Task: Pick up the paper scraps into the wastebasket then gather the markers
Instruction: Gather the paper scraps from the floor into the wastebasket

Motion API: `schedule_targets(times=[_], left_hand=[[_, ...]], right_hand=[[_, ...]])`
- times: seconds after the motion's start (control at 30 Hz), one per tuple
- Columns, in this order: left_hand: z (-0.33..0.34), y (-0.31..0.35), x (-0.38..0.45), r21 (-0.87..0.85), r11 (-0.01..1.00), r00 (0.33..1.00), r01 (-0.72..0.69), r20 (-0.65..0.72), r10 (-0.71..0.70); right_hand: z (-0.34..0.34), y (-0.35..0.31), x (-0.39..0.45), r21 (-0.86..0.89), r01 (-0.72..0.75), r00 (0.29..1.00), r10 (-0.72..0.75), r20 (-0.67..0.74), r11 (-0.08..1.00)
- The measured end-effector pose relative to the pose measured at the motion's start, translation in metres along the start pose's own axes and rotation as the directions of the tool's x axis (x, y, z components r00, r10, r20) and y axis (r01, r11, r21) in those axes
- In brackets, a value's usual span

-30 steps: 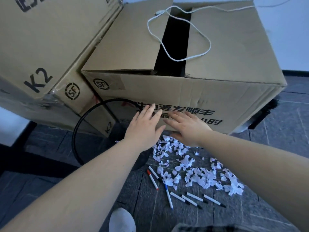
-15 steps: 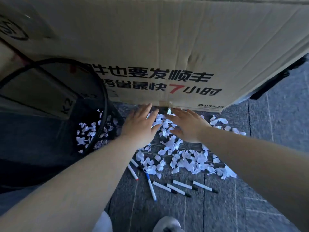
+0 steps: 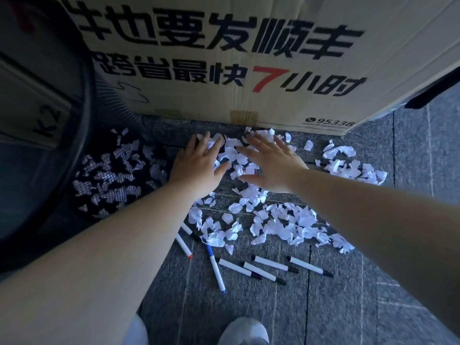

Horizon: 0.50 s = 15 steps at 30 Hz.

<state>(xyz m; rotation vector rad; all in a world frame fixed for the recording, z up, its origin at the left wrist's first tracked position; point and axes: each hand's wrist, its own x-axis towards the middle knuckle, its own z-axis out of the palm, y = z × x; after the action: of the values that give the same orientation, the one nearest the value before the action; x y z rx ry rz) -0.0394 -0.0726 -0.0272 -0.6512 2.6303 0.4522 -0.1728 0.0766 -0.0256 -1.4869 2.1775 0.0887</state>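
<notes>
Grey floor tiles (image 3: 336, 307), cardboard box (image 3: 273, 100) at twelve o'clock. Left hand (image 3: 199, 168) and right hand (image 3: 268, 165) spread flat, empty, over paper scraps (image 3: 286, 220). Wastebasket (image 3: 82, 100) at nine, markers (image 3: 258, 270) at six. Best: cup inward, scoop together, avoid markers.

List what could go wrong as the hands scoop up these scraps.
1. The paper scraps are small and loose; a scoop by the left hand and right hand may drop some short of the wastebasket.
2. A few scraps overlap the markers, so sweeping could drag them along.
</notes>
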Motion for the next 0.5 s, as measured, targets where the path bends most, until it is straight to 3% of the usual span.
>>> schedule_targets(times=[0.2, 0.5], left_hand=[[0.023, 0.013, -0.023, -0.046, 0.995, 0.996, -0.090, -0.010, 0.089], [0.053, 0.004, -0.056, 0.105, 0.977, 0.982, -0.183, -0.035, 0.188]], right_hand=[[0.023, 0.002, -0.023, -0.031, 0.047, 0.998, -0.048, -0.031, 0.998], [0.047, 0.003, -0.056, -0.135, 0.091, 0.995, -0.095, -0.024, 0.987]])
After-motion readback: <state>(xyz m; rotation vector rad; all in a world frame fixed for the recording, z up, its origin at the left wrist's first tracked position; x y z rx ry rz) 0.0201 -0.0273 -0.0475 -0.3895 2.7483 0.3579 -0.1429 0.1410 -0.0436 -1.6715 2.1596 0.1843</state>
